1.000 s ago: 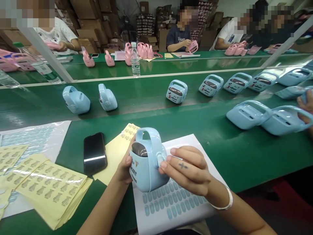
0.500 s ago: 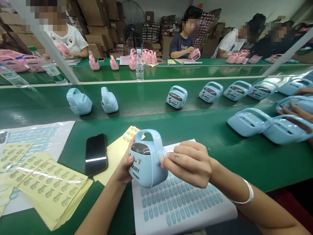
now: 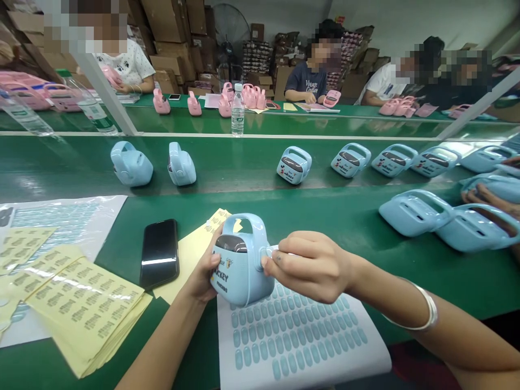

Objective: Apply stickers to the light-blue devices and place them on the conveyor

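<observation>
My left hand [image 3: 205,273] is wrapped around the far side of a light-blue handled case [image 3: 241,279], which looks like a small portable speaker. The case has a dark window and printed "MICKEY" lettering, and it is raised above the table. With fingertips pinched together, my right hand [image 3: 311,265] touches the round joint [image 3: 266,259] where the handle meets the case. Whatever small piece may be between those fingertips is hidden. Underneath lies a white sheet [image 3: 252,380] with rows of pale-blue oval stickers.
A black phone [image 3: 160,253] and yellow label sheets [image 3: 83,306] lie to the left. More blue cases [image 3: 294,165] stand along the green belt [image 3: 235,168]. A co-worker's hand [image 3: 491,197] touches cases at right. Across the belt, people handle pink cases near a water bottle [image 3: 238,111].
The held case and both hands have shifted slightly left and up in view. My right fingertips stay at the handle joint. Across the belt, one person's pink case has been lowered.
</observation>
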The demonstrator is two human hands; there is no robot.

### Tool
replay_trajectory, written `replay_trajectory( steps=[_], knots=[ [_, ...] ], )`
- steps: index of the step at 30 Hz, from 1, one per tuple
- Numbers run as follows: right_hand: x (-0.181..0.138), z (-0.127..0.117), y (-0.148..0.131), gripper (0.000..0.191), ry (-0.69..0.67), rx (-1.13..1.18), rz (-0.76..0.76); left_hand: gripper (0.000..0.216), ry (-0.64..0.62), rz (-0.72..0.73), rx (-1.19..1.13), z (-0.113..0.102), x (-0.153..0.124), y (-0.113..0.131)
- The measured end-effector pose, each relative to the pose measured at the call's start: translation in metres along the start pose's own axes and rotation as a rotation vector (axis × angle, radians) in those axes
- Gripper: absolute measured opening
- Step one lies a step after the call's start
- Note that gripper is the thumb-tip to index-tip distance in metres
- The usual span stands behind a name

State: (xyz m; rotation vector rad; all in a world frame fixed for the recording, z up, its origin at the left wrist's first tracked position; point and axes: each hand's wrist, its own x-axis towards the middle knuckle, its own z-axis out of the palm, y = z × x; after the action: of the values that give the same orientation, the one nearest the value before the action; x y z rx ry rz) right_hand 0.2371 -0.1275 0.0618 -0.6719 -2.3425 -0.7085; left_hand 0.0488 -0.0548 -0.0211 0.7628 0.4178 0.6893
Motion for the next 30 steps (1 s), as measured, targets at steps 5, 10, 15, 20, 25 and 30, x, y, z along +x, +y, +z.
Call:
replay_trajectory(
  steps=[5,10,15,20,25,30],
  knots=[
    [0.004,-0.006,0.011,0.023,-0.174,0.076,-0.059,0.074,0.026,-0.021,-0.006,0.001,0.000,0.003],
    [0.016,-0.011,0.010,0.022,-0.321,0.147,-0.082,0.074,-0.110,-0.127,-0.070,0.000,-0.007,0.011],
    [0.028,-0.028,0.019,0.029,-0.450,0.082,-0.003,0.057,-0.084,-0.090,-0.135,-0.004,-0.009,0.016],
    [0.023,-0.033,0.015,0.062,-0.054,0.414,0.440,0.067,0.059,0.084,-0.038,-0.004,-0.006,0.013],
    [0.008,0.008,-0.016,0.080,-0.148,0.677,0.790,0.074,0.223,0.137,0.044,0.006,-0.004,0.013],
    [-0.013,0.057,-0.011,0.080,0.291,0.970,1.173,0.091,0.082,0.343,0.189,0.017,-0.008,0.003]
  ],
)
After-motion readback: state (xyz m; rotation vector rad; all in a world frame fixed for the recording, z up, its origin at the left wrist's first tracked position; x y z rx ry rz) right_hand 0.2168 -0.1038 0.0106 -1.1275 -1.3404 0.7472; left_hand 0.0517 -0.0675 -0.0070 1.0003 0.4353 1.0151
